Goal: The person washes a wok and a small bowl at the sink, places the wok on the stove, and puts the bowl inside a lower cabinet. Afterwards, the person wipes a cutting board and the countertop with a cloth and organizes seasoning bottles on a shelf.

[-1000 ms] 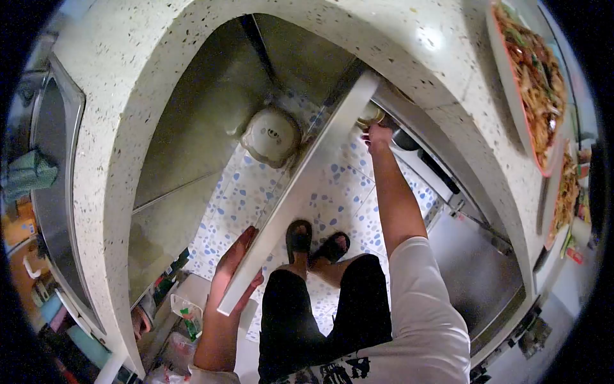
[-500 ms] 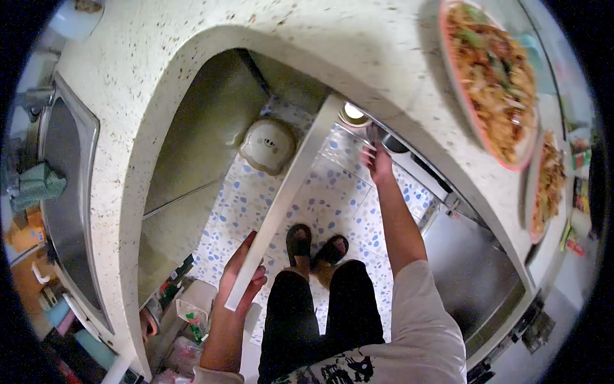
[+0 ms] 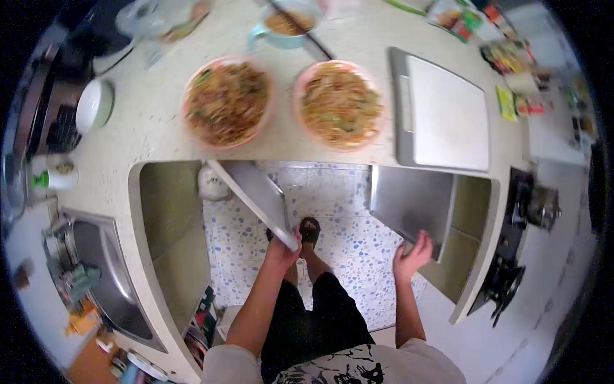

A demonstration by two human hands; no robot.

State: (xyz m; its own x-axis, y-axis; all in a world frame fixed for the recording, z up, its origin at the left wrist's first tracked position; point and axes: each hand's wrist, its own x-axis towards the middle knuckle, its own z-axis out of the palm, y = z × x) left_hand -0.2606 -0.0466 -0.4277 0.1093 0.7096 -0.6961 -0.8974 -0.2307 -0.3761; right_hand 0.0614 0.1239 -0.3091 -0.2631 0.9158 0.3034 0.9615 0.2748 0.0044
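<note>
My left hand (image 3: 281, 254) grips the near end of the left cabinet door (image 3: 259, 192), a panel with a pale edge that stands ajar under the counter. Beside the lower edge of the right cabinet door (image 3: 416, 205), a grey metallic-looking panel, is my right hand (image 3: 412, 257). Its thumb and fingers are apart and hold nothing; whether the fingertips touch the door I cannot tell. Behind the left door a white container with a face-like print (image 3: 213, 184) is partly hidden.
On the counter (image 3: 153, 137) above stand two pink-rimmed plates of noodles, the left plate (image 3: 228, 102) and the right plate (image 3: 339, 105). A white cutting board (image 3: 448, 115) lies to their right, a light-blue cup (image 3: 284, 29) behind. A sink (image 3: 109, 269) is at left, a stove (image 3: 505, 256) at right.
My right hand has drawn back from inside the cabinet to the right door. The left door has swung further inward with my left hand on it. The view has tilted up, showing more counter.
</note>
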